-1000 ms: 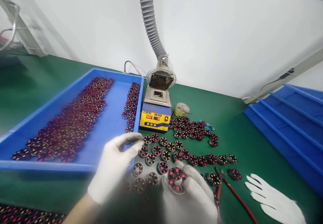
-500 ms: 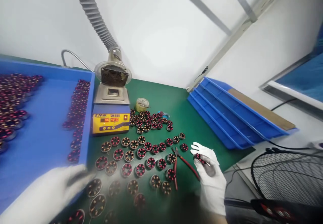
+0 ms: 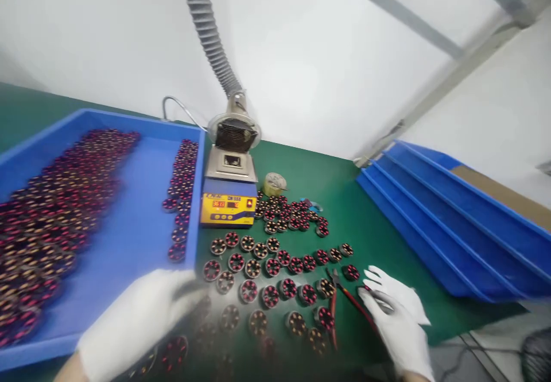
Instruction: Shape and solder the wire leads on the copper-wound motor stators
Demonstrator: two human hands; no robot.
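Across the green desk (image 3: pixel 331 184), wound coils (image 3: pixel 271 290) lie in rows; the right hand (image 3: pixel 398 324) pinches a partly hidden coil (image 3: pixel 366 288) beside red-handled pliers (image 3: pixel 353 300), while the blurred left hand (image 3: pixel 140 316) is near the blue tray (image 3: pixel 138 221), its grip impossible to tell

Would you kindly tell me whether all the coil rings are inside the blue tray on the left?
No, many coil rings sit on the green table, outside the blue tray.
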